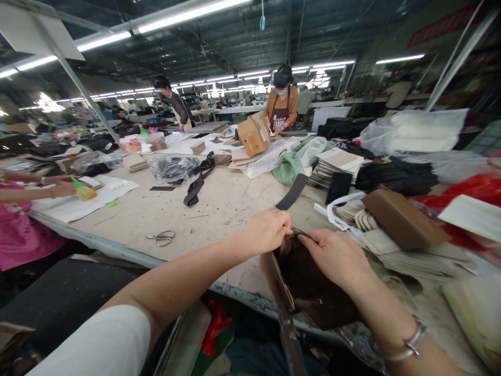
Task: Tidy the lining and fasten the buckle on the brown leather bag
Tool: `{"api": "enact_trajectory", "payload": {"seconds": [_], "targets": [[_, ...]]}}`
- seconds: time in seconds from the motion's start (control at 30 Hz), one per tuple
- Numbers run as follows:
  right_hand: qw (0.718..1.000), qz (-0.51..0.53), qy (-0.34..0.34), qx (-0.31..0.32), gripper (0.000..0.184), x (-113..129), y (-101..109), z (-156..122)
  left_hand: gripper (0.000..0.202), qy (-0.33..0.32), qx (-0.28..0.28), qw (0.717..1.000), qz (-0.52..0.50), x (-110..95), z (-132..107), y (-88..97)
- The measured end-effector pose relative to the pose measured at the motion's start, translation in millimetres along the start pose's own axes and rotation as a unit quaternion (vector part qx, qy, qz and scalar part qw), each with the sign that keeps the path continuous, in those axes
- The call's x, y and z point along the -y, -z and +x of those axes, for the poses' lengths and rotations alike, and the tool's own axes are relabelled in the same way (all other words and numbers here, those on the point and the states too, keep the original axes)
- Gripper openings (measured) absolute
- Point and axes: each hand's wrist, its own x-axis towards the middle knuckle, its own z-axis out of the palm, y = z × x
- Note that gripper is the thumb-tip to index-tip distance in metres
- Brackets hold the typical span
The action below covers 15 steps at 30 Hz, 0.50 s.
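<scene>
Both my hands hold a dark brown fabric bag (313, 284) at the near edge of the worktable (223, 203). My left hand (266, 230) is closed in a fist on the bag's top left rim. My right hand (337, 256) grips the top right rim, fingers curled over the cloth. The bag hangs partly over the table edge, with a tan inner lining showing on its left side. A clear plastic sleeve (291, 339) trails below it.
Scissors (162, 237) lie on the table to the left. A black strap (199, 183), a brown box (403, 216), stacked card pieces (336, 167) and plastic bags crowd the far and right sides. Another person's arms (35, 185) work at the left; two people stand at the far end.
</scene>
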Motion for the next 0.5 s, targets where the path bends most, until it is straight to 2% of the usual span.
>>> {"api": "enact_trajectory", "payload": {"seconds": [0.17, 0.3, 0.37, 0.5], "targets": [[1.000, -0.005, 0.005, -0.001, 0.042, -1.6, -1.6, 0.2, 0.010, 0.032, 0.002, 0.999, 0.016, -3.4, 2.6, -2.3], [0.997, 0.032, 0.048, -0.052, 0.024, -3.8, -3.9, -1.9, 0.011, 0.026, -0.016, 0.999, 0.021, 0.9, 1.6, -5.8], [0.993, 0.055, 0.079, -0.070, 0.027, -3.5, -3.9, -0.8, 0.010, 0.014, -0.016, 1.000, 0.018, 4.2, 0.0, -6.5], [0.992, 0.029, 0.117, -0.044, 0.019, 1.9, 1.9, 8.6, 0.008, -0.002, -0.018, 1.000, 0.019, 8.8, -2.2, -5.7]]}}
